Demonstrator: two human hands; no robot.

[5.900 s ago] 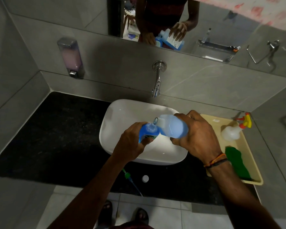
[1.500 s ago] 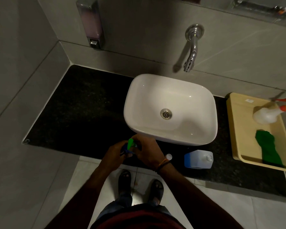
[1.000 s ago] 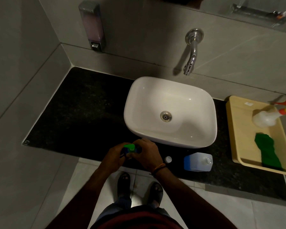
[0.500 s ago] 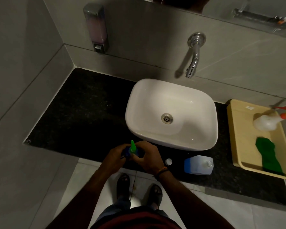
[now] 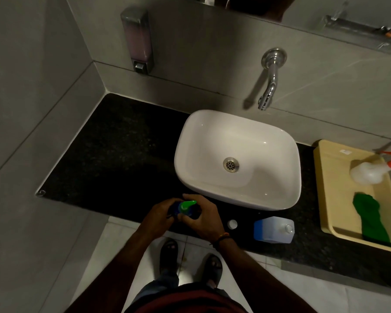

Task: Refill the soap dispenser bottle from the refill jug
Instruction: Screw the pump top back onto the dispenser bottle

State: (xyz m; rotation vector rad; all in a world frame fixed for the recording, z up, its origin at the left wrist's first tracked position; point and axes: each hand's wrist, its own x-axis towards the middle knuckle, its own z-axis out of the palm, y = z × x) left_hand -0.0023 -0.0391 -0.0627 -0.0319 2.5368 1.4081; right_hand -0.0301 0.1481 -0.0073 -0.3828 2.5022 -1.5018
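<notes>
Bottle point(image 5: 182, 210), blue w/ green pump top point(image 5: 187, 205), held upright above front edge of counter point(image 5: 113, 154), just in front of basin point(image 5: 237, 159). Left hand point(image 5: 157, 219) wrapped around bottle body from left, fingers closed on it. Right hand point(image 5: 202, 220) closed around bottle's neck just below the pump; thread band on that wrist. Bottle mostly hidden btw the two hands.

Jug point(image 5: 274, 229) lying on its side on counter, right of the hands, near front edge, blue liquid inside, mouth w/o cap. Small white cap point(image 5: 232, 224) on counter btw right hand and jug, apart from both.

Counter black, speckled stone, set in grey tiled walls. White basin standing on top, metal drain in middle. Chrome tap point(image 5: 270, 82) on back wall above basin. Wall dispenser point(image 5: 137, 39) at upper left. Yellow tray point(image 5: 330, 177) at right end of counter, w/ white spray bottle point(image 5: 366, 172) and green cloth point(image 5: 370, 218) in it. Light floor tiles below, feet in sandals.
</notes>
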